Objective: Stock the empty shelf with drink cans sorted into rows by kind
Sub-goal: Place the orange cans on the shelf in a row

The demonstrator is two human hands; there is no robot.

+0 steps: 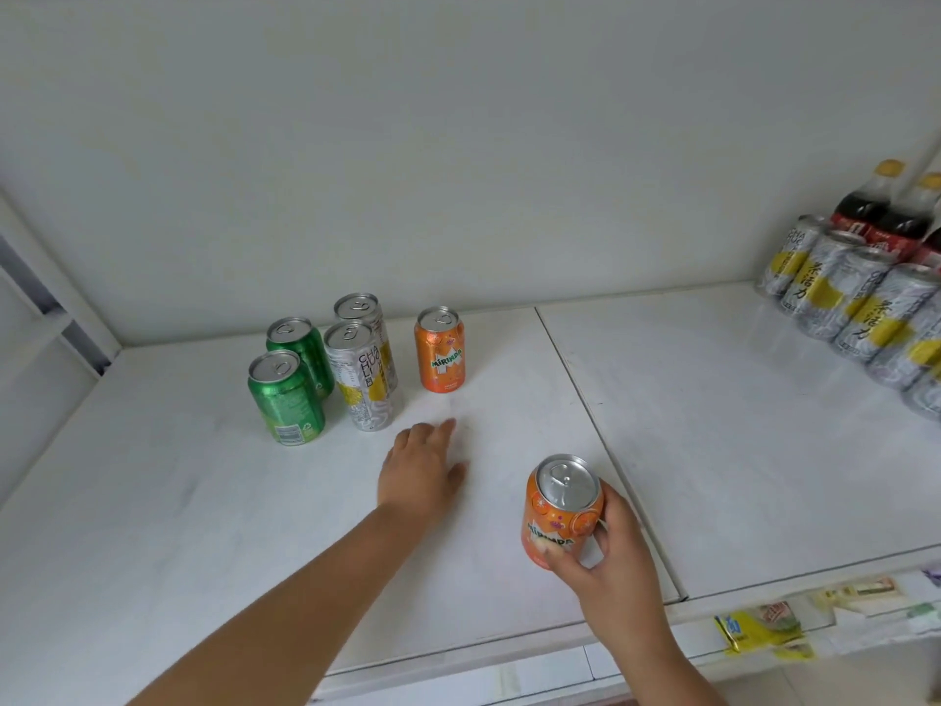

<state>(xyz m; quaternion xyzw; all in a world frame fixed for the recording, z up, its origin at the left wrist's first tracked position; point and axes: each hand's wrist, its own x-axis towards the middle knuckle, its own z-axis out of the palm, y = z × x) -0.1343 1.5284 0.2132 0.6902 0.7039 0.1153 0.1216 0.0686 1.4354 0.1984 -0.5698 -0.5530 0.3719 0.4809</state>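
On the white shelf (203, 501) stand two green cans (287, 397) in a row at the left. Beside them are two tall silver-and-yellow cans (364, 377), and to their right one orange Mirinda can (440, 349) stands alone. My right hand (608, 563) grips a second orange Mirinda can (562, 507) near the shelf's front, upright and slightly tilted. My left hand (420, 471) hovers palm down with fingers straight over the shelf, just in front of the silver cans, holding nothing.
At the far right stand several silver-and-yellow cans (860, 308), with dark cola bottles (886, 216) behind them. A seam (601, 430) splits the shelf into two panels. Packets (764, 629) lie on the level below. The shelf frame (56, 298) rises at left.
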